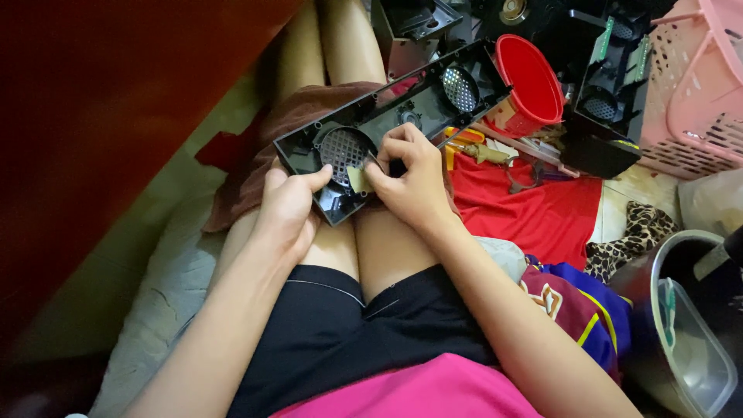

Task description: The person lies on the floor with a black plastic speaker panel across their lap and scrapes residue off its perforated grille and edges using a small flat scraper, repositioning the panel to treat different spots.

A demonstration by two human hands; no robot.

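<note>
Hands meet at the middle of the frame, over a long black plastic panel [402,104] that rests across the person's bare thighs. The panel's long axis runs on a slant, from its lower end at centre left up toward the upper right, and it carries two round mesh grilles: one [344,149] near the lower end, the other [459,89] near the upper end.

The left hand [288,207] sits just below and left of the lower grille, fingers curled under the panel's edge and thumb pressed on its face, clamped on the panel. The right hand [412,176] lies just right of that same grille, fingertips drawn together on a small tan piece [357,179] at the panel's lower edge; a thin metal tool seems to poke out beside the fingers, though it is too small to be sure. Both hands are at the lower end, almost touching each other, so the upper grille lies well away from them, up and to the right.

Beneath the legs is a pale cushion or mat on the floor. A red cloth [542,209] spreads at centre right, with a red plastic cup [530,85] tipped above it, a black speaker housing [611,101] and a pink basket [696,85] at upper right, and a metal pot [681,325] at lower right.
</note>
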